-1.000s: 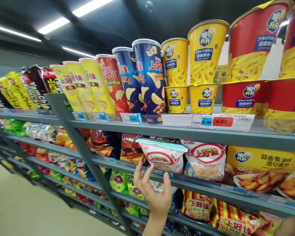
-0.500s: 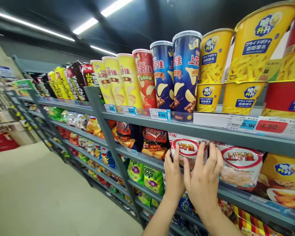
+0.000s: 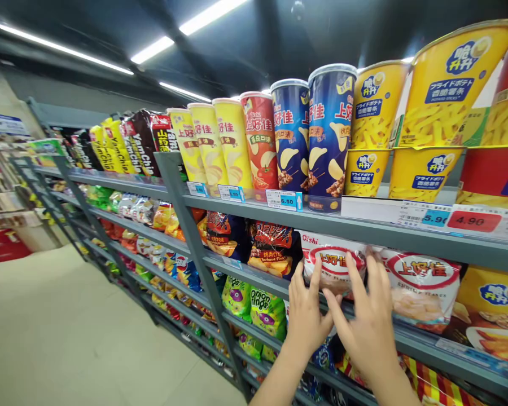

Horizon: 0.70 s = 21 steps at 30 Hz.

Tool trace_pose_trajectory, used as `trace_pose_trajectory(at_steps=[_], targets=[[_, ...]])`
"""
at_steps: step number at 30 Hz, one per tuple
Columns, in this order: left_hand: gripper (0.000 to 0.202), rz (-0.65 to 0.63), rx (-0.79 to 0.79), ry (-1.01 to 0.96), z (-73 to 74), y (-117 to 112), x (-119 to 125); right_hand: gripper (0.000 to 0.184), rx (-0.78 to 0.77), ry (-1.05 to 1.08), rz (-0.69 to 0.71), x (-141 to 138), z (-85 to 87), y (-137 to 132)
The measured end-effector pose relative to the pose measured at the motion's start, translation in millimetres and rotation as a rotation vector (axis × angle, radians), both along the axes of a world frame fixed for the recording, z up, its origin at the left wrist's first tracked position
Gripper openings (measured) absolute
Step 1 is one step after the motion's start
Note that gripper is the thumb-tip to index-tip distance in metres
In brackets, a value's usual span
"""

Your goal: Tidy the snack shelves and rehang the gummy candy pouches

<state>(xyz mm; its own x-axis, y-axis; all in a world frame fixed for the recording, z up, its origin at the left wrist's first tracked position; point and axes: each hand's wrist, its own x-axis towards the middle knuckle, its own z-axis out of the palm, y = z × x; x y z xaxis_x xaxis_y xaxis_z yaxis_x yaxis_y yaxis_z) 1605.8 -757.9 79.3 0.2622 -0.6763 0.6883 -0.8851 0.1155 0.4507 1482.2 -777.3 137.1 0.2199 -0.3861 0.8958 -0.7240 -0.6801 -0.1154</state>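
A white snack bag with a red oval label (image 3: 331,265) stands upright on the second shelf (image 3: 423,345). My left hand (image 3: 307,313) rests against the bag's left lower side with its fingers stretched up. My right hand (image 3: 366,324) is at the bag's right lower side, fingers spread and pointing up, fingertips on or just before the bag. Neither hand wraps round it. A second white bag of the same kind (image 3: 421,285) stands to the right.
Tall crisp tubes (image 3: 328,132) and yellow and red fry cups (image 3: 444,107) line the top shelf (image 3: 279,217) above price tags. Dark snack bags (image 3: 273,248) sit left of the white bag. More bags fill lower shelves. The aisle floor (image 3: 68,338) lies to the left.
The view swung left. My right hand came up beside my left, and both went to the white bag, which turned from lying tilted to standing upright on the shelf.
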Motion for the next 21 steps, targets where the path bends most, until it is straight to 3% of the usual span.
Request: trace_pose_trajectory(at_steps=[2,4,7,11,15,18,21], targets=[[0.085,-0.008,0.012,-0.021,-2.3,2,0,0.060,-0.021,-0.140,0.025,-18,-9.1,7],[0.086,-0.012,0.014,-0.043,-4.3,2,-1,0.072,0.011,-0.198,-0.099,-32,-21.9,8],[0.089,0.000,-0.024,-0.050,-6.3,1,-10,0.086,0.080,-0.099,-0.288,-39,-41.4,0],[0.093,0.012,-0.041,-0.004,-7.5,5,-25,0.097,0.074,-0.034,-0.306,-41,-50.5,-4],[0.091,0.076,-0.039,0.013,-5.3,20,-23,0.078,0.047,-0.233,-0.107,-52,-38.7,16],[0.090,0.218,-0.080,0.010,-4.7,35,-13,0.050,-0.246,-0.505,0.181,-63,-34.8,30],[0.085,0.413,-0.078,0.053,-13.2,52,-9,0.027,-0.391,-0.515,0.418,-68,-46.2,31]])
